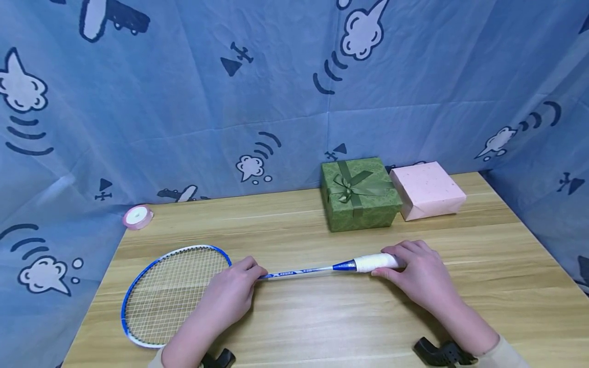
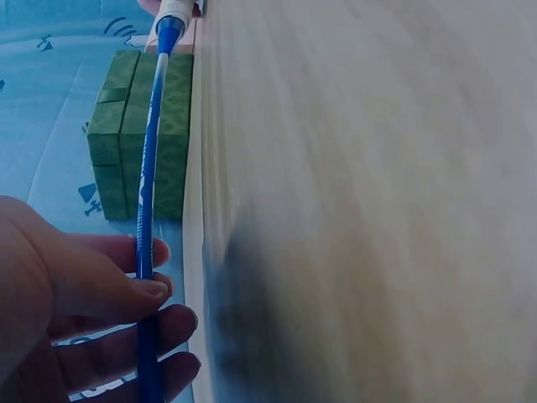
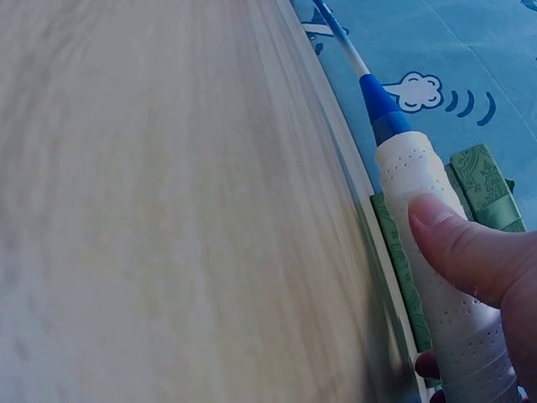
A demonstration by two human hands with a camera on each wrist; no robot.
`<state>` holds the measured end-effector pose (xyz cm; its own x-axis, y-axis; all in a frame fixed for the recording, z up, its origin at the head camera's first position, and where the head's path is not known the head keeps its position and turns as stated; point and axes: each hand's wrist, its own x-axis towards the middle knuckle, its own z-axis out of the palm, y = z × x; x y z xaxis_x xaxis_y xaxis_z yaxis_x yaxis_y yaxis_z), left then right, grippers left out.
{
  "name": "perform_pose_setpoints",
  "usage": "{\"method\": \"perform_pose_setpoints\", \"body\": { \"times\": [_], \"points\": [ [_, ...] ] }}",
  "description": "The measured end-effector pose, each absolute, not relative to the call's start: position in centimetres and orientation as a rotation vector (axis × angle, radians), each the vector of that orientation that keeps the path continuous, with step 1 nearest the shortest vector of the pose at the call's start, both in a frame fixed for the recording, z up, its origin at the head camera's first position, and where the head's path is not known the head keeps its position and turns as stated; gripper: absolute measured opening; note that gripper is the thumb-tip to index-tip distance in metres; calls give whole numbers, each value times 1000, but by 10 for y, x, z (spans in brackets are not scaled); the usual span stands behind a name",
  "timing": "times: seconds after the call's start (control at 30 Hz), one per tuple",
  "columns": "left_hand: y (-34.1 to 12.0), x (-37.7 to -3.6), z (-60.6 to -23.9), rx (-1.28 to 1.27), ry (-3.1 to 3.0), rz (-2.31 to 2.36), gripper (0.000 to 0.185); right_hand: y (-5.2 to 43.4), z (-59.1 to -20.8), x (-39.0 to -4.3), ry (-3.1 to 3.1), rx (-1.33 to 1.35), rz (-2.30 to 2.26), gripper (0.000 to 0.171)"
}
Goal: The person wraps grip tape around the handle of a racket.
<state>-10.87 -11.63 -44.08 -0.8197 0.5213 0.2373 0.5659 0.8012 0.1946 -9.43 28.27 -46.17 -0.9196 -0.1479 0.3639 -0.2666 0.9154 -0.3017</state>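
A blue and white badminton racket (image 1: 299, 272) lies crosswise in front of me, its strung head to the left and its white handle to the right. Near the head, my left hand (image 1: 234, 289) pinches the thin shaft; the left wrist view shows the thumb and fingers on either side of the blue shaft (image 2: 148, 201). My right hand (image 1: 425, 273) grips the perforated white handle (image 3: 436, 243), thumb laid along its top. Part of the racket head is hidden behind my left hand and forearm.
Behind the racket stand a green gift box (image 1: 363, 212) with a ribbon bow and a pink wrapped box (image 1: 430, 191). A pink ribbon spool (image 1: 137, 217) sits at the far left corner of the wooden table (image 1: 303, 327). Blue patterned cloth (image 1: 285, 92) hangs behind.
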Motion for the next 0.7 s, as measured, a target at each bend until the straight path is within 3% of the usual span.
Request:
{"method": "perform_pose_setpoints", "body": {
  "times": [0.7],
  "points": [
    [-115,-107,-439,-842,-2874,-323,25,283,-464,-93,-2798,235,547,47]
  ]
}}
